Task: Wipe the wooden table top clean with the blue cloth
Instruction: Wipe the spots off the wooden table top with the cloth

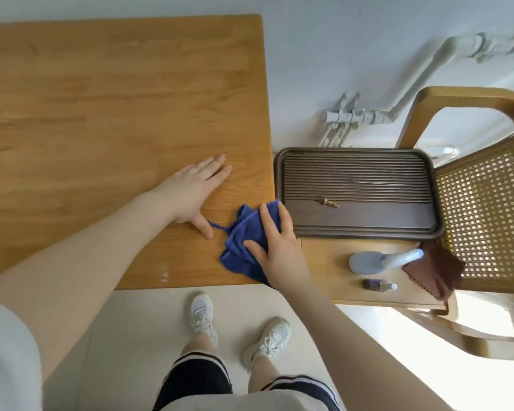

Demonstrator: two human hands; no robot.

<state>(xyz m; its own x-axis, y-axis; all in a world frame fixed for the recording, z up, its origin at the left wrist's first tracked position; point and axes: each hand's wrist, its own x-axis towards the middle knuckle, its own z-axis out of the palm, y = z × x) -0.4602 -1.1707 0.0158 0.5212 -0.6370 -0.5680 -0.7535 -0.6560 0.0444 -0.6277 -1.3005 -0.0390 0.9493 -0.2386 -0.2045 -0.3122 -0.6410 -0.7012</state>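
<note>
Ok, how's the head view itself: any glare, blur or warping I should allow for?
Head view: wide-angle warping bends the wooden table edges and the chair; a small glare patch shines on the table's near edge beside the blue cloth; bright backlight washes out the floor at lower right; the image is soft overall, with the wall pipes smeared; both hands, left and right, read clearly.

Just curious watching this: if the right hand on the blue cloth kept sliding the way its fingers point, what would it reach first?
The right hand points up and slightly left along the table's right edge. Only bare wood seems to lie ahead; the tray sits just to its right and might get brushed, though depth is unclear.
</note>
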